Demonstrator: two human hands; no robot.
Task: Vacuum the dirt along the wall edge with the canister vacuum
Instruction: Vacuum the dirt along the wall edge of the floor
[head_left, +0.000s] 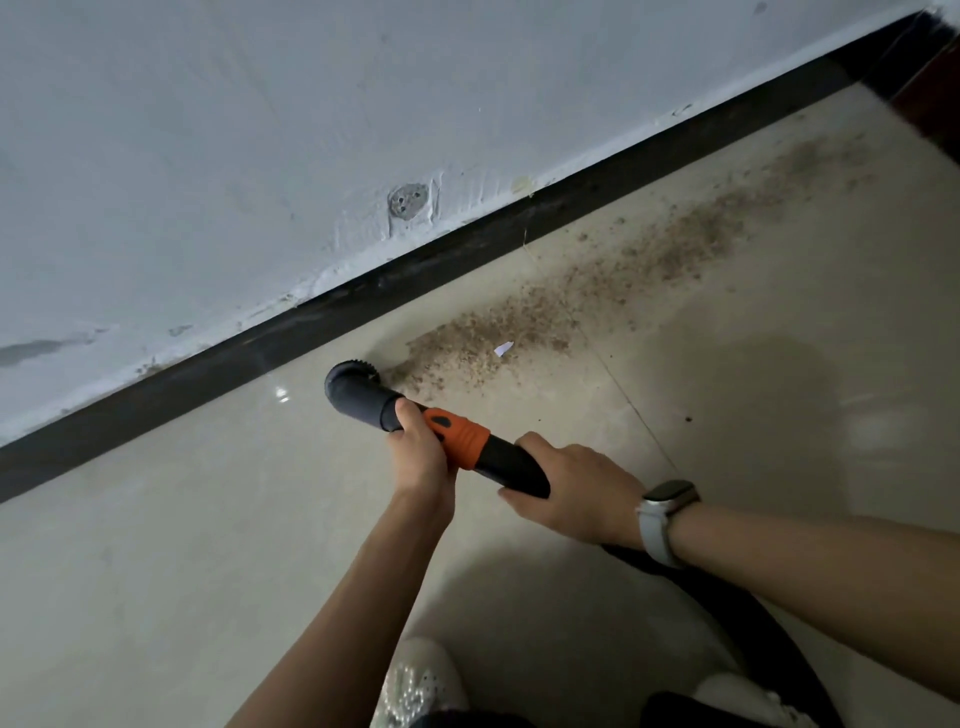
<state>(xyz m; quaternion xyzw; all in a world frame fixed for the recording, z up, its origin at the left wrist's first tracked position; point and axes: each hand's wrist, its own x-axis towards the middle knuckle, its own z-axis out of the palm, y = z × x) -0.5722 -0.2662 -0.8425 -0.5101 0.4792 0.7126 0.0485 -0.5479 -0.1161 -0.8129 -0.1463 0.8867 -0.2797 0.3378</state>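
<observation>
A band of brown dirt (597, 291) runs along the floor beside the black skirting (467, 254), thickest near the middle and thinner toward the far right. The vacuum's round brush nozzle (349, 378) rests on the floor at the dirt's left end. My left hand (420, 451) grips the tube where the dark nozzle meets the orange collar (460, 434). My right hand (574, 491) holds the black handle further back. The black hose (727, 613) trails from under my right wrist toward the lower right. The canister is out of view.
A pale wall (260, 130) with a patched round hole (409, 201) rises above the skirting. A small white scrap (503, 348) lies in the dirt. A dark red object (930, 98) stands at the far right. My shoes (421, 680) show at the bottom edge.
</observation>
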